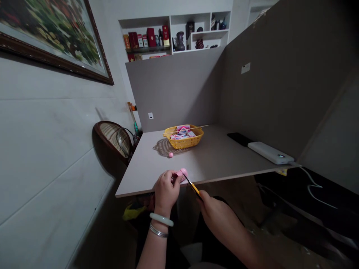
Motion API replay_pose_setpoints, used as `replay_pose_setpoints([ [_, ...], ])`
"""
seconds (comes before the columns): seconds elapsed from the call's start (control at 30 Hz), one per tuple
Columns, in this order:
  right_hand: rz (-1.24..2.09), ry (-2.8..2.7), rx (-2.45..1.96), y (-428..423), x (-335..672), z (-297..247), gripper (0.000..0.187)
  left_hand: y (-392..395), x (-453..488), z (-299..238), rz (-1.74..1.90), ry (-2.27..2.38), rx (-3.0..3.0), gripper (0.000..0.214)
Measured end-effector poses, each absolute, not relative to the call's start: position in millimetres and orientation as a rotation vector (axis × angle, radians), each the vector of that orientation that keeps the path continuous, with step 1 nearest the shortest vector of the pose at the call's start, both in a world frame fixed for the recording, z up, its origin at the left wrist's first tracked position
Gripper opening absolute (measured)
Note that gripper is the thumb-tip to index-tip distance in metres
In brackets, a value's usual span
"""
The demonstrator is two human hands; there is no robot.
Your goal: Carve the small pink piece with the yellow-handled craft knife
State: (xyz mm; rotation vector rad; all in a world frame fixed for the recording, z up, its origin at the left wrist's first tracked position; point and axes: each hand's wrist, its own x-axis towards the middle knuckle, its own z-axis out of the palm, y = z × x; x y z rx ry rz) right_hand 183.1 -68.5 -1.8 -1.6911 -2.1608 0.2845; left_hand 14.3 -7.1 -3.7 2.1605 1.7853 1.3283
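Observation:
Near the table's front edge, my left hand (167, 186) pinches a small pink roundish piece (183, 173) between thumb and fingers. It wears a pale bangle and silver rings at the wrist. My right hand (206, 203) is closed around a slim cutting tool with a yellow and black handle (195, 189); its dark blade lies against the pink piece. I cannot tell whether it is a knife or scissors. A small pink ball (171, 155) lies on the table beyond my hands. Behind it stands a yellow plastic basket (186, 143) holding pink and white packets (183, 130).
A thin stick (200, 127) lies across the basket. On the right of the table (218, 160) are a white power bank (267, 152) with a cable and a dark flat object (238, 139). Grey panels (179, 89) border the table at the back and right. A brown chair (108, 149) stands left.

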Motion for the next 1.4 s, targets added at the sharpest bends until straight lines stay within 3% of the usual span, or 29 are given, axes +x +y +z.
replay_pose_setpoints([
  [0.5,0.461,-2.039,-1.691,-82.7,213.3,-12.9,0.023,-5.2,14.7,-0.4,1.295,1.866,2.127,0.017],
  [0.73,0.406,-2.067,-1.602,-71.6,199.9,10.5,0.021,-5.5,14.7,-0.2,1.278,1.813,2.157,0.021],
  [1.4,0.234,-2.166,-1.64,-60.7,183.9,3.9,0.02,-6.2,15.5,-0.3,1.341,1.748,2.14,0.02],
])
